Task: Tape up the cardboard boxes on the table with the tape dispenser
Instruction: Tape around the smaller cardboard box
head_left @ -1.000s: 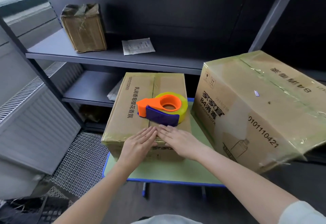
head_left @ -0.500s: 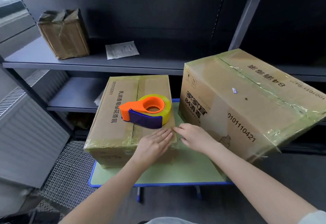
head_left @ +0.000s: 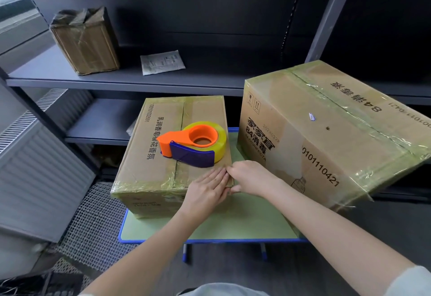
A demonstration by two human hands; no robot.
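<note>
A small taped cardboard box stands on the left of the green table. On its top lies the tape dispenser, orange and purple with a yellow tape roll. My left hand presses flat, fingers straight, on the box's near right corner. My right hand touches the same corner from the right, fingers over the top edge and thumb low on the box's side. A large taped box stands on the table's right part, overhanging it.
Dark metal shelving runs behind the table, holding a small wrapped parcel and a flat packet. A grey radiator and wire mesh floor lie to the left.
Both hands have slid right along the small box's near top edge to its right corner. The dispenser and boxes have not moved; the camera shifted.
</note>
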